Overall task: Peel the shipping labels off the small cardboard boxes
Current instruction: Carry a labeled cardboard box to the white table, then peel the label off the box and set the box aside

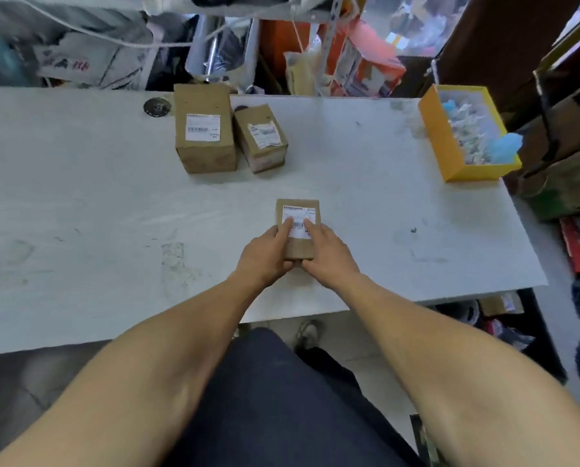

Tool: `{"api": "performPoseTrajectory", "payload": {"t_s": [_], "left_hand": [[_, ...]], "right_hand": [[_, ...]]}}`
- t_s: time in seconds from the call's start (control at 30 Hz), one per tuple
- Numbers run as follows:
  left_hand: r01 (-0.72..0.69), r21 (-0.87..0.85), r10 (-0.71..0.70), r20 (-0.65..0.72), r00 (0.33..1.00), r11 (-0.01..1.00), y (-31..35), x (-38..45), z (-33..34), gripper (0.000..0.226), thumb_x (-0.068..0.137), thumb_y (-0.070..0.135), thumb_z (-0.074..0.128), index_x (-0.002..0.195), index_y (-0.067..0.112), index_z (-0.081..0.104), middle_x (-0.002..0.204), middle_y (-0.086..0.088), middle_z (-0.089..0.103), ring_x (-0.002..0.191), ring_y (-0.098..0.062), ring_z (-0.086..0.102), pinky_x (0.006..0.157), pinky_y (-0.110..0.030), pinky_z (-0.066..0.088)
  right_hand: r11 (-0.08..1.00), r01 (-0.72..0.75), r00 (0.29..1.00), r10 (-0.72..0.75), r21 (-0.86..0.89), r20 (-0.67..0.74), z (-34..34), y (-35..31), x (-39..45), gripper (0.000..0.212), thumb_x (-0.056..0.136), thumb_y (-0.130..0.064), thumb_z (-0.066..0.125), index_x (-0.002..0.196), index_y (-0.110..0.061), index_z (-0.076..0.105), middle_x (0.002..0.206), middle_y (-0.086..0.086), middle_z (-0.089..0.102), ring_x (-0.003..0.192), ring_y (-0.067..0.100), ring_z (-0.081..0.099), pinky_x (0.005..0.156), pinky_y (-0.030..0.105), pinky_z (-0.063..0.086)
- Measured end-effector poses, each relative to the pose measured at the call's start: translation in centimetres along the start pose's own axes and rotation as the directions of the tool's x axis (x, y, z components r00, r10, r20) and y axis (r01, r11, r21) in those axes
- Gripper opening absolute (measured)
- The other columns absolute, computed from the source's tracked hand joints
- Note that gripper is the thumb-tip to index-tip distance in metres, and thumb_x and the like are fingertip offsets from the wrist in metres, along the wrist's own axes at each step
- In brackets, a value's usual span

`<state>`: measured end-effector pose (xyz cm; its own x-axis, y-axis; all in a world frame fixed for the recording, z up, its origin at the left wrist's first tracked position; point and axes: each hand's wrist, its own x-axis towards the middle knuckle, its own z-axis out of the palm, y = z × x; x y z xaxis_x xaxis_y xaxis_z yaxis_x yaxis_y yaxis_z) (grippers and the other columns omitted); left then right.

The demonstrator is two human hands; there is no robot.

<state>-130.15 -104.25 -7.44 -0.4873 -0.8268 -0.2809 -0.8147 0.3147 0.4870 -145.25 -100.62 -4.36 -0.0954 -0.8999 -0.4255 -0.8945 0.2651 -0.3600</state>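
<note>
near box: small cardboard box on the white table, front centre, close to the near edge, held between both hands
near label: white, with barcode, stuck flat on the top face of near box, toward its far end; no corner visibly lifted
left hand: grips the left side of near box, fingers curled round it; one finger lies on the left part of near label
right hand: grips the right side of near box; one finger rests on the right part of near label; the thumbs nearly meet at the box's near end
tall box: larger cardboard box at the far side of the table, left of centre, upright
tall label: white, flat on the top of tall box, whole
mid box: smaller cardboard box just right of tall box, touching or nearly so, turned a little
mid label: white, wrinkled, edges look partly loose; too blurred to say more
yellow bin: open box at the far right of the table, holds white and blue scraps
grommet: round metal hole cover on the table, left of tall box
lap: dark trousers, below the table edge between the forearms
</note>
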Motion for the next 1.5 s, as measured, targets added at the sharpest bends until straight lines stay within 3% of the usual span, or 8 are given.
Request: {"api": "performPoseTrajectory", "payload": {"t_s": [0.33,0.47,0.57,0.63,0.77,0.9,1.27,1.5], "left_hand": [[0.123,-0.253,-0.162,-0.142,0.977,0.960,4.3,-0.8,2.7,0.089,0.079,0.026,0.071,0.154,0.025,0.025,0.147,0.001,0.047,0.118,-0.024,0.057,0.092,-0.038,0.048],[0.074,-0.378,-0.112,-0.079,0.991,0.923,3.1,-1.6,3.2,0.077,0.086,0.042,0.067,0.152,0.034,0.029,0.151,0.005,0.039,0.120,-0.018,0.053,0.100,-0.031,0.046],[0.050,-0.408,-0.125,-0.157,0.980,0.912,2.5,-1.2,3.3,0.060,0.091,0.044,0.062,0.146,0.033,0.041,0.153,-0.002,0.031,0.131,-0.020,0.042,0.108,-0.032,0.037],[0.056,-0.459,-0.176,-0.222,0.959,0.887,2.4,-0.2,3.1,0.069,0.086,0.041,0.069,0.147,0.034,0.038,0.156,-0.002,0.024,0.135,-0.022,0.032,0.107,-0.029,0.028],[0.042,-0.534,-0.156,-0.170,0.973,0.844,2.6,1.4,3.0,0.092,0.071,0.048,0.072,0.151,0.033,0.029,0.161,-0.002,0.022,0.145,-0.023,0.023,0.116,-0.037,0.021],[0.000,-0.575,-0.127,-0.180,0.975,0.818,2.1,2.0,3.3,0.095,0.067,0.047,0.080,0.149,0.029,0.035,0.157,0.000,0.029,0.146,-0.015,0.023,0.118,-0.041,0.026],[-0.084,-0.512,-0.059,-0.257,0.965,0.855,1.5,2.3,3.2,0.091,0.067,0.042,0.086,0.144,0.028,0.040,0.145,0.009,0.037,0.125,-0.001,0.037,0.103,-0.037,0.047],[-0.100,-0.487,-0.038,-0.267,0.963,0.868,1.1,2.7,3.2,0.092,0.063,0.048,0.086,0.141,0.030,0.041,0.139,0.012,0.039,0.122,-0.004,0.041,0.097,-0.035,0.050]], "right_hand": [[0.981,0.186,0.980,-0.180,-0.061,0.089,-1.3,4.8,0.0,0.086,0.090,-0.040,0.059,0.157,-0.024,0.007,0.157,0.009,0.016,0.131,0.030,0.043,0.100,0.038,0.045],[0.989,0.134,0.988,-0.137,0.058,0.067,-0.6,5.6,-1.1,0.078,0.086,-0.046,0.055,0.152,-0.027,0.019,0.159,0.001,0.013,0.139,0.023,0.032,0.100,0.043,0.047],[0.972,0.105,0.993,-0.093,0.212,-0.066,-0.7,5.2,-0.7,0.048,0.091,-0.032,0.054,0.136,-0.018,0.044,0.155,0.001,0.023,0.134,0.022,0.039,0.101,0.037,0.045],[0.959,0.094,0.981,-0.042,0.268,-0.192,-1.3,4.5,0.5,0.032,0.097,-0.022,0.051,0.127,-0.011,0.051,0.149,0.006,0.034,0.127,0.022,0.047,0.100,0.031,0.042],[0.956,0.075,0.954,0.014,0.283,-0.299,-1.6,4.2,2.3,0.023,0.097,-0.013,0.052,0.119,-0.013,0.059,0.118,0.005,0.060,0.104,0.023,0.059,0.086,0.028,0.044],[0.935,0.061,0.947,0.056,0.348,-0.315,-1.1,4.7,2.5,0.027,0.094,-0.013,0.059,0.120,-0.017,0.066,0.117,0.003,0.068,0.104,0.020,0.065,0.091,0.040,0.053],[0.916,0.027,0.939,0.114,0.400,-0.325,-1.7,4.8,3.8,0.015,0.090,-0.014,0.065,0.102,-0.015,0.073,0.104,-0.001,0.071,0.090,0.016,0.067,0.084,0.027,0.051],[0.931,0.023,0.943,0.101,0.364,-0.318,-1.7,4.8,4.3,0.008,0.089,-0.014,0.067,0.094,-0.016,0.071,0.103,-0.001,0.068,0.089,0.018,0.066,0.083,0.033,0.052]]}}
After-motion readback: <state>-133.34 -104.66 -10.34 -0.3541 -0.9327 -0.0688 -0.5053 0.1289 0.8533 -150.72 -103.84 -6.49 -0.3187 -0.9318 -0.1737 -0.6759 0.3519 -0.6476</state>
